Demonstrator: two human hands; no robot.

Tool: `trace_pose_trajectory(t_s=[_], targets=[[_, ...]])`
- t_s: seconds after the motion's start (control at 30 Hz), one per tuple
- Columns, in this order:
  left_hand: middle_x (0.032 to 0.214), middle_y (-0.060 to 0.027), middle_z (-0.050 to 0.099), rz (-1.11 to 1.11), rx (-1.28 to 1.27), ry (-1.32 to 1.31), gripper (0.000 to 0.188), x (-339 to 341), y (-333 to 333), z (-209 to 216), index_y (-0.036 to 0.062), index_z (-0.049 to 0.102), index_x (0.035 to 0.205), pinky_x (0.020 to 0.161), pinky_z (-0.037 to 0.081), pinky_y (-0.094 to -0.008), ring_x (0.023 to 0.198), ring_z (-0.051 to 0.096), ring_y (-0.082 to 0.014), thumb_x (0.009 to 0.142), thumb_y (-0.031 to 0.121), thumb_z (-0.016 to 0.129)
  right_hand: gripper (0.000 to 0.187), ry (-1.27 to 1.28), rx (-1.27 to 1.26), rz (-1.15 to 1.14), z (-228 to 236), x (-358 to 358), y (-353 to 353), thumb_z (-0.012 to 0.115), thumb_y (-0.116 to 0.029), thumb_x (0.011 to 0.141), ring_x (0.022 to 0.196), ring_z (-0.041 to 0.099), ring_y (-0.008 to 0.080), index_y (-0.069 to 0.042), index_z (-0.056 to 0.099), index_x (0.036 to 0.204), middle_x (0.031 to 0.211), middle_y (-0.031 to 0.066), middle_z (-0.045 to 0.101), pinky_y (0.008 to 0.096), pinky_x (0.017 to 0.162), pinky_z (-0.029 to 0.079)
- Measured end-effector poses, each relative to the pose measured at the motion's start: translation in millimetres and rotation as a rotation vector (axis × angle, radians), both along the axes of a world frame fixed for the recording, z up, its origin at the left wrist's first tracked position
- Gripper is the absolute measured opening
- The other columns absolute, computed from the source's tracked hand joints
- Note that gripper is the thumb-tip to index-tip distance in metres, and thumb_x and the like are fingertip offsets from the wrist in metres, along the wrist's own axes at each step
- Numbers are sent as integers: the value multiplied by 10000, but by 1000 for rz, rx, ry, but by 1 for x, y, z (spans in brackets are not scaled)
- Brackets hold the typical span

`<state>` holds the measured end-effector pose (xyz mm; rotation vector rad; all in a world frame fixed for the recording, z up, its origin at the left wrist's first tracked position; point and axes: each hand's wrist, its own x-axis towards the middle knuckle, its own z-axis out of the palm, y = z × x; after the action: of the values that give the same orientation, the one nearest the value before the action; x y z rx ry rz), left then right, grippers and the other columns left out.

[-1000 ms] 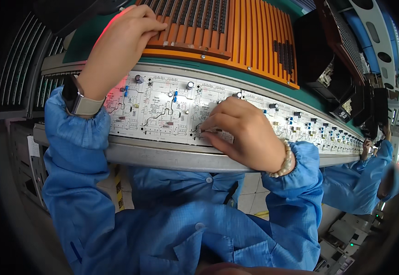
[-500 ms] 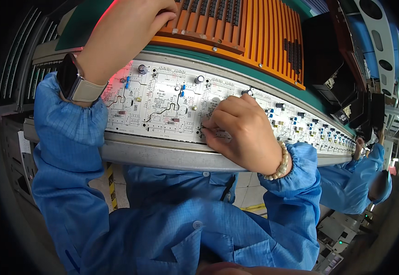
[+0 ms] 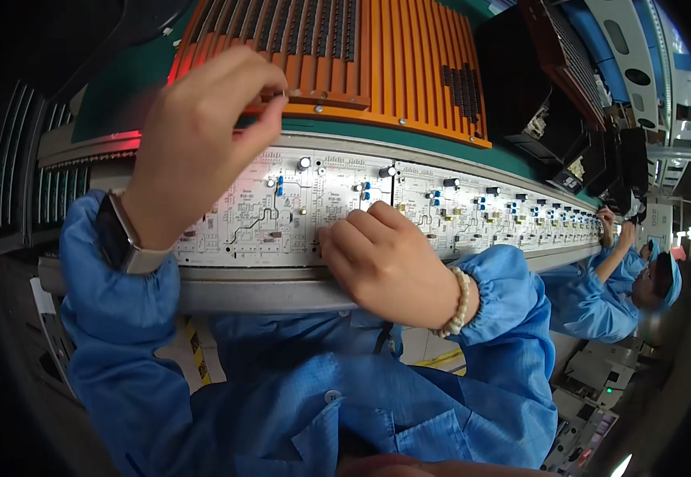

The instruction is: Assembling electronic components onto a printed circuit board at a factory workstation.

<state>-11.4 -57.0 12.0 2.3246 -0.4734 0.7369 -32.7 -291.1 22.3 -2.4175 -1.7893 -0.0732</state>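
My left hand (image 3: 210,127), with a watch at the wrist, is raised above the near left edge of an orange slotted tray (image 3: 409,63). Its thumb and forefinger pinch a tiny thing with a pale glint, too small to name. Below lies a row of white circuit boards (image 3: 250,203) with capacitors and small blue parts standing on them. My right hand (image 3: 385,258), wearing a beaded bracelet, rests over one board near its front edge. Its fingers are curled down and together; their tips are hidden behind the hand.
Rows of small black parts (image 3: 313,32) fill slots of a brown tray lying on the orange one. A metal rail (image 3: 282,294) runs along the front of the boards. Black bins (image 3: 552,159) stand at the right. Farther right, a co-worker in blue (image 3: 600,294) reaches to the line.
My left hand has come back from the tray's slots toward the boards, fingertips pinched. My right hand stays over the same board. The whole view has shifted slightly.
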Motion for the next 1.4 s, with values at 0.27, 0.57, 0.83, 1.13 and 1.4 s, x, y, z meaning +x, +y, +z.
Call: trace_pose_trajectory(t_s=[0.27,0.57,0.83,1.13,1.4], targets=[[883,-117,600,-95,107,69,178,-6,-14,-6,-30,604,920,680,505,-325,761,622,-236,767,-48,693,204,134,54,96,-10,36,-3,624,-133,723,844,573,204,-66,655,913,871,39,584,305,731,455],[880,-118,604,-121,129,51,176,-9,-15,-6,-6,598,900,714,489,-376,802,607,-299,757,-14,701,192,-69,-8,269,-5,27,3,634,-138,650,822,548,182,-53,661,820,860,39,564,301,683,470],[875,-117,604,-114,136,68,165,-11,-17,-7,-5,592,894,711,488,-379,800,609,-298,767,-5,697,164,-52,13,275,-8,29,1,640,-142,674,845,559,178,-70,652,822,900,32,589,295,702,466],[881,-119,586,-144,103,121,171,-9,-16,-6,-39,589,923,685,508,-318,769,619,-245,778,-53,679,168,-20,9,252,-8,36,6,643,-153,701,854,558,180,-95,651,858,878,18,561,297,715,475],[851,-125,593,-182,-66,275,111,-14,-14,1,-12,602,881,676,479,-351,753,599,-282,804,16,676,128,-138,366,-190,13,91,-49,729,-25,768,836,674,209,-54,718,892,915,80,692,311,679,555]])
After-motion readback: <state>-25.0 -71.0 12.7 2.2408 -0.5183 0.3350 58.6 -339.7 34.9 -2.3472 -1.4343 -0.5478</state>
